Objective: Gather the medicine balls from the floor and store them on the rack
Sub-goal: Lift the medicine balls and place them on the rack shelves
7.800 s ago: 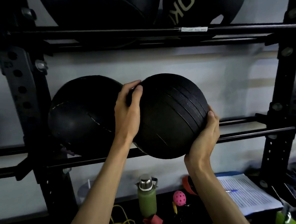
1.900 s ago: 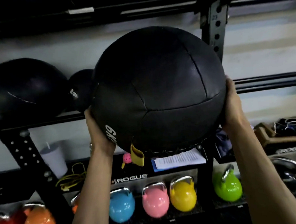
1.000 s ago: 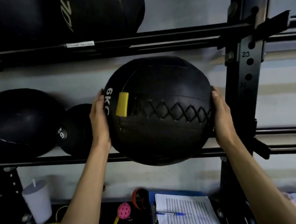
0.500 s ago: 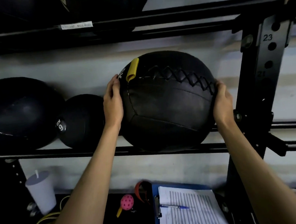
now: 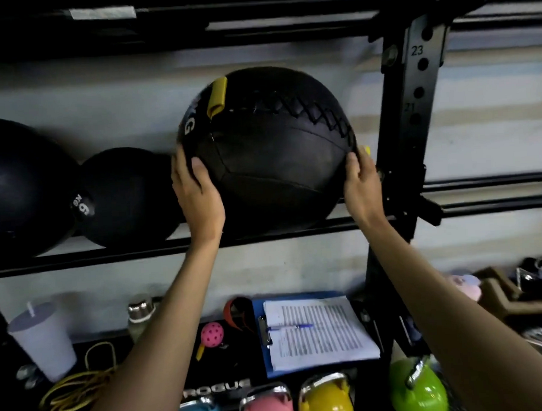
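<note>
A large black stitched medicine ball [image 5: 270,152] with a yellow tag rests on the middle rails of the black rack [image 5: 412,110], close to its upright post. My left hand [image 5: 198,193] cups its lower left side. On its right side lies my right hand [image 5: 361,181], fingers spread against the ball. To the left on the same rails sit a smaller black ball marked 6 [image 5: 121,197] and a bigger black ball [image 5: 14,187] at the frame's edge.
Below the rails a shelf holds a clipboard with papers and a pen [image 5: 314,332], a white cup [image 5: 43,340], a bottle [image 5: 140,316], a pink perforated ball [image 5: 212,334] and yellow cord [image 5: 75,391]. Coloured kettlebells [image 5: 327,400] line the bottom.
Both hands have slid down from the ball's upper sides to its lower sides. The ball has stayed on the rails, and the view has tilted downward, bringing the kettlebells into sight.
</note>
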Demonstrator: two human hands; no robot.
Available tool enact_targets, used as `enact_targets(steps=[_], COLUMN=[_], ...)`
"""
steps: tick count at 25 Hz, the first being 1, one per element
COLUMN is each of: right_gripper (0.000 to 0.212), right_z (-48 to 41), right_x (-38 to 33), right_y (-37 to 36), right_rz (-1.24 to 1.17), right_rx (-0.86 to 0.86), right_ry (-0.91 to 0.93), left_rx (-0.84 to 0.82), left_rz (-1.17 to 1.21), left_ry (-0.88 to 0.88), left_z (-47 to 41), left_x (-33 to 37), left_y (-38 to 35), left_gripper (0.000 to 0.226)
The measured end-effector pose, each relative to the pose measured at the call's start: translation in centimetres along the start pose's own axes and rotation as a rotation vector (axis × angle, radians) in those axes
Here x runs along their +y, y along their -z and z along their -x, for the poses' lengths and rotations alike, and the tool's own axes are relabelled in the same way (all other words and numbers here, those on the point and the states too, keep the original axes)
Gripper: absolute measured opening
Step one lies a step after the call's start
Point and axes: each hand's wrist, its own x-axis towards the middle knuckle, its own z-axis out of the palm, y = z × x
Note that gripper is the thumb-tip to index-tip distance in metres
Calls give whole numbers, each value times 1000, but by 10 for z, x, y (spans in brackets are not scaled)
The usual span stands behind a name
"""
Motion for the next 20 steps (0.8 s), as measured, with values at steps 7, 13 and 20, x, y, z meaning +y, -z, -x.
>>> enact_targets(steps=[7, 13, 20], right_gripper=[29, 22, 24], right_z=[105, 214, 350], right_x=[37, 104, 197], right_y=[34, 109, 210], right_rz=[258, 425, 644], right_rx=[-193, -504, -860], right_ry=[79, 39, -324], left_rx=[-97, -368, -786], left_rz=[-139, -416, -658], left_ry=[-22, 71, 452], left_z=[121, 283, 482], left_x=[-11, -29, -41], left_y=[18, 18, 30], left_gripper=[60, 31, 11])
